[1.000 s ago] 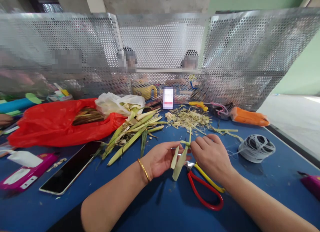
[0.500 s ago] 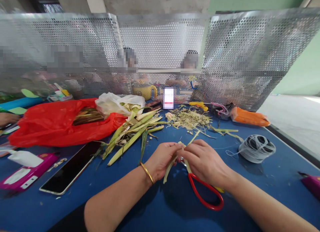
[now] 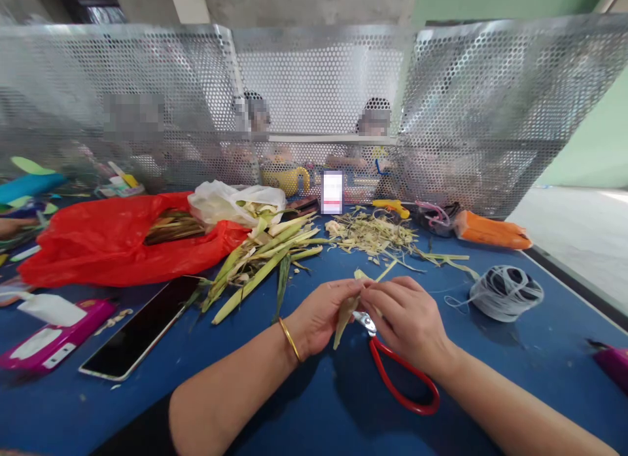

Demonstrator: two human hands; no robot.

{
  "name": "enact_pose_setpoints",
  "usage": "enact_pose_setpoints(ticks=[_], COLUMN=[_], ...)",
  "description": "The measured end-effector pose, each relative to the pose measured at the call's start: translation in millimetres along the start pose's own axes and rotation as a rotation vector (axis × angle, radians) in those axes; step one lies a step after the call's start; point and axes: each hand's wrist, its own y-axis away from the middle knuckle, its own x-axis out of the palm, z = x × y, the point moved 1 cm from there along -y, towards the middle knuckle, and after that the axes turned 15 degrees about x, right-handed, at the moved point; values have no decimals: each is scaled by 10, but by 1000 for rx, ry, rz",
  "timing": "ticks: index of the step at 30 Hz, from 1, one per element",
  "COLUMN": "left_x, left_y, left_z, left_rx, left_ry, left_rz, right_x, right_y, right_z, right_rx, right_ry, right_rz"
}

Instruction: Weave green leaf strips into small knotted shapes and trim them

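In front of me, my left hand (image 3: 318, 315), with a gold bangle at the wrist, pinches a pale, dry strip of husk (image 3: 345, 322) that hangs down from the fingers. My right hand (image 3: 409, 318) meets it at the fingertips, its fingers closed on the same husk; a thin end sticks out above the knuckles. Red-handled scissors (image 3: 367, 323) lie under my right hand, blades toward the husk, partly covered by the palm. Beyond my left hand is a pile of green and yellow husk leaves (image 3: 260, 273).
A red plastic bag (image 3: 108, 240), a tablet-like black phone (image 3: 142, 332) and a magenta device (image 3: 53, 341) are left. Husk scraps (image 3: 375, 233) lie ahead, below a perforated screen (image 3: 318, 76). A thread ball (image 3: 506, 292) and orange packet (image 3: 490, 230) stand right. People sit behind the screen.
Both hands have shifted slightly with the husk, which has turned and moved right. More of the scissors' metal part now shows. At the far left, another person's hand has moved a little.
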Motion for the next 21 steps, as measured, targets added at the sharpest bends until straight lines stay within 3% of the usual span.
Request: enact_pose_setpoints(ticks=[5,11,16,21], left_x=[-19,-6,21,25], left_y=[-31,-11,3,14], left_z=[6,-19,34,78], left_rx=[18,21,49,52], left_ry=[47,51,50,-49], left_rz=[-45,-70,-70,-55], right_x=[-2,-6,124,122], right_y=[9,22,43,56], right_z=[39,97,117,100], right_rx=[-134,-220,-309,-258], right_ry=[163,230,338,189], right_rz=[72,-12,166,142])
